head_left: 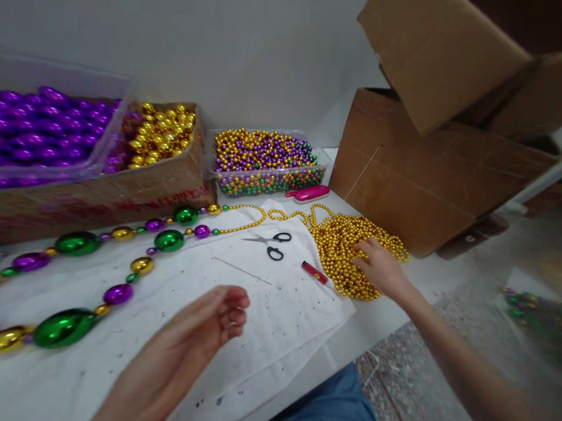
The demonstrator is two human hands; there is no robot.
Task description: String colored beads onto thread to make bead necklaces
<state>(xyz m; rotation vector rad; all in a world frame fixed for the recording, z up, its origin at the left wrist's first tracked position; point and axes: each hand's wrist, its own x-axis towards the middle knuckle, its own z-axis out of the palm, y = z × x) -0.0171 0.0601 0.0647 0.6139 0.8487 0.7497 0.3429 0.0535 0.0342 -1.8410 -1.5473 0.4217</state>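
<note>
My right hand [378, 265] reaches onto a pile of gold bead strands [341, 240], fingers touching the beads and apart; no strand is clearly gripped. My left hand [195, 339] hovers over the white cloth [264, 312], fingers loosely bent and nothing visible in them. Between the hands lie a red lighter [314, 272], a long thin needle-like rod [243, 270] and black-handled scissors [272, 242]. A necklace [77, 243] of large green, purple and gold beads stretches across the left of the cloth, ending in a loop of small gold beads.
Along the wall stand a clear bin of purple beads [36, 132], a carton [167, 190] with gold beads and a clear tray [269, 174] of small mixed beads. A pink tool [308, 193] lies before the tray. Large cardboard boxes [432, 176] rise at right.
</note>
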